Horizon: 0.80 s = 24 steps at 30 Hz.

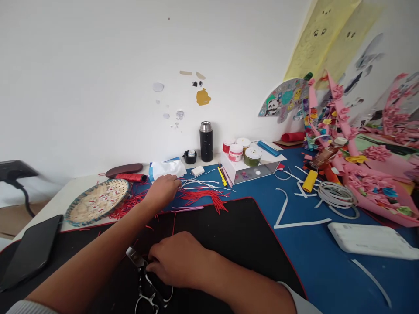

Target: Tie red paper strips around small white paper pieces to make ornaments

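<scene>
My left hand [163, 191] reaches forward over the cords, its fingers bent down and closed beside a white-and-blue packet [167, 168]; their tips are mostly hidden. Red cords [204, 196] and white cords [199, 183] lie just right of it. My right hand [180, 258] is closed over the black mat [225, 235], thumb and forefinger together; what they pinch is hidden. A thin red cord [173, 223] runs up from behind it. Under its fingertips lies what looks like a pair of scissors [144, 279], with a shiny metal end and black-and-white loops.
A woven basket [98, 201] with scraps and a phone [31, 248] sit left. Behind stand a black flask [206, 144] and a white box [244, 170] bearing jars. Right are a coiled cable [337, 196], a white device [371, 240] and pink paper flower crafts [376, 174].
</scene>
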Motion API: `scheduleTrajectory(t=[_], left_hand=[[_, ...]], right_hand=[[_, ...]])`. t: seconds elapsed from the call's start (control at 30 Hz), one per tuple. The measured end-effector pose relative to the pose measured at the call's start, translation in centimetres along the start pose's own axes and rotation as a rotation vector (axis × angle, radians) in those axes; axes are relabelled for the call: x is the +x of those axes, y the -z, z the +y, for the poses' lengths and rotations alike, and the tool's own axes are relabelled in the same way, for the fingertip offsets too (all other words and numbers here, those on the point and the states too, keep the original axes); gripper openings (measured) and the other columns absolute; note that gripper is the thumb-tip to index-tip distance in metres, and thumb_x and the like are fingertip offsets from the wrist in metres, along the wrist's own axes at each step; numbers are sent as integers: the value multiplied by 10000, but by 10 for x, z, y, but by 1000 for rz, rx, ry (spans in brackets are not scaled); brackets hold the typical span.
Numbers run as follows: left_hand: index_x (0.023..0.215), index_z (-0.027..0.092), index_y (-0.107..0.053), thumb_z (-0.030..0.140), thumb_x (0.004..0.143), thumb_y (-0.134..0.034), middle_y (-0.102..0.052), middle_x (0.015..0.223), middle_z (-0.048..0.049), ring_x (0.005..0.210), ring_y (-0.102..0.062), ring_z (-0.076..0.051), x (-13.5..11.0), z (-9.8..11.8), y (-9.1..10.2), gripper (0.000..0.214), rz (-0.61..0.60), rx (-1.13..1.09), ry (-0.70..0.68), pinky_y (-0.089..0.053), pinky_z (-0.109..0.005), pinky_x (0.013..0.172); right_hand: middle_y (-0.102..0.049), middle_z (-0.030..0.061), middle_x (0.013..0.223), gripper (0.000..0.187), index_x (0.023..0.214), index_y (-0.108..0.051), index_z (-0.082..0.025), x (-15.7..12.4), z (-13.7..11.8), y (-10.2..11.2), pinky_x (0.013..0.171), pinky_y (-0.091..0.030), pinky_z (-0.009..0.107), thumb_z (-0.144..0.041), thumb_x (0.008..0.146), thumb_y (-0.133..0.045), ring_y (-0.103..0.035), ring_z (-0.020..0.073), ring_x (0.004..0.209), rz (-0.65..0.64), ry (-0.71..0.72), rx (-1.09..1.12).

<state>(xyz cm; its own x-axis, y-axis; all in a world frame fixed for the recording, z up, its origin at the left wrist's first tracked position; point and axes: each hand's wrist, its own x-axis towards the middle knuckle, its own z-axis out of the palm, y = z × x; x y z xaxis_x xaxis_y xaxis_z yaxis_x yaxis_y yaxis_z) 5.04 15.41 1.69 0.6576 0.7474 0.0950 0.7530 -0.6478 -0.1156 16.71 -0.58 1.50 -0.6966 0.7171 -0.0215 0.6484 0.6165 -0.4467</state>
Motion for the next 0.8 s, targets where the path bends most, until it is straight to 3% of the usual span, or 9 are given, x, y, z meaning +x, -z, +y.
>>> scheduleTrajectory(t=[0.33, 0.53, 0.8], left_hand=[[1015, 195, -793, 202, 1006, -470, -784, 1018, -134, 991, -692, -304, -2, -3, 0, 323, -18, -72, -7, -479, -400, 899], [1130, 221, -782, 247, 1000, -466, -786, 1176, -106, 1078, -706, -290, -7, -7, 4, 343, -29, -208, 24, -509, -377, 940], [1140, 229, -786, 197, 881, -566, -801, 1170, -99, 1065, -721, -290, -11, -4, 3, 341, -69, -324, 40, -526, -370, 920]], right_hand=[[-807, 77, 1005, 332, 1087, -733, -192, -1, 0, -3, 670, -574, 350, -460, 1011, -554, -775, 276, 904, 14, 26, -50], [-805, 72, 997, 329, 1065, -738, -183, 0, 0, -4, 652, -578, 371, -453, 1006, -559, -776, 288, 898, 18, 32, -55], [-802, 88, 1009, 328, 1088, -732, -179, 0, -2, -2, 651, -584, 377, -450, 999, -572, -774, 293, 898, 14, 31, -52]])
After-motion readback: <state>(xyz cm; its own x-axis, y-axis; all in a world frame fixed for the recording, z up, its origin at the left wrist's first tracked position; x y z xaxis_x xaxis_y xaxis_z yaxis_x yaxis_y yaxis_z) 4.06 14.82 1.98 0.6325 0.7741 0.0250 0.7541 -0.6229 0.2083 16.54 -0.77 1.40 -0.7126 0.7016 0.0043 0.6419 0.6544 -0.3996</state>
